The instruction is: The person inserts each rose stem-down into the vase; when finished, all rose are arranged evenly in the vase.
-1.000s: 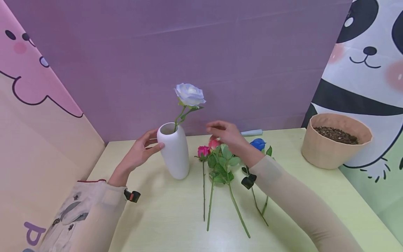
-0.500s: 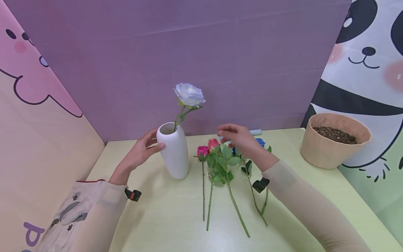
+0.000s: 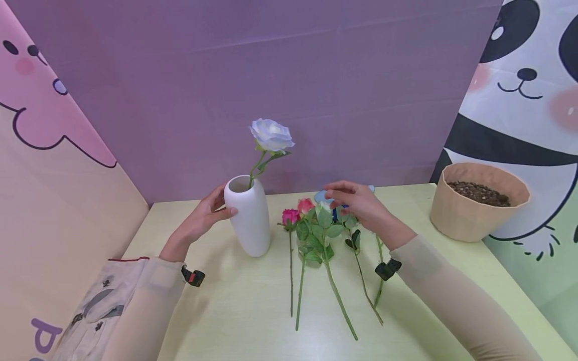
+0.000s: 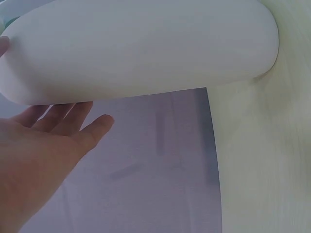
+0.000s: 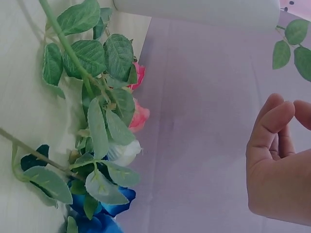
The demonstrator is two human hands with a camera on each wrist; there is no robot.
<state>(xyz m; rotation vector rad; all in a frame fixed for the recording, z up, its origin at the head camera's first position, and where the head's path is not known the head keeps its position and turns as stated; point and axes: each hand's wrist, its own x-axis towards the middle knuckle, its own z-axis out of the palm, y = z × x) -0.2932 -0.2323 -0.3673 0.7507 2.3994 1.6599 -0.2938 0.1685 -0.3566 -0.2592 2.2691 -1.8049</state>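
My left hand (image 3: 198, 223) grips the white vase (image 3: 254, 223) near its rim, thumb on the near side and fingers around the far side. Out of the vase's mouth rises a pale lavender-white rose (image 3: 272, 135), leaning right. My right hand (image 3: 361, 204) hovers over the flowers lying on the table, its fingers loosely bent and holding nothing. Below it and to its left are a magenta rose (image 3: 290, 216), a coral-pink rose (image 3: 305, 205), a white rose (image 5: 124, 153) and blue roses (image 5: 116, 201), their stems pointing toward the front. The hand partly covers the blue ones in the head view.
A tan pot (image 3: 478, 215) of dark soil stands at the table's right back. Behind the flower heads lies a light-blue object (image 3: 321, 196), partly hidden by my right hand. The purple cloth backdrop (image 3: 316, 100) rises along the table's rear edge.
My right hand has moved rightward, away from the vase, over the white and blue roses. The left hand has stayed on the vase, and the rose in it has not moved.
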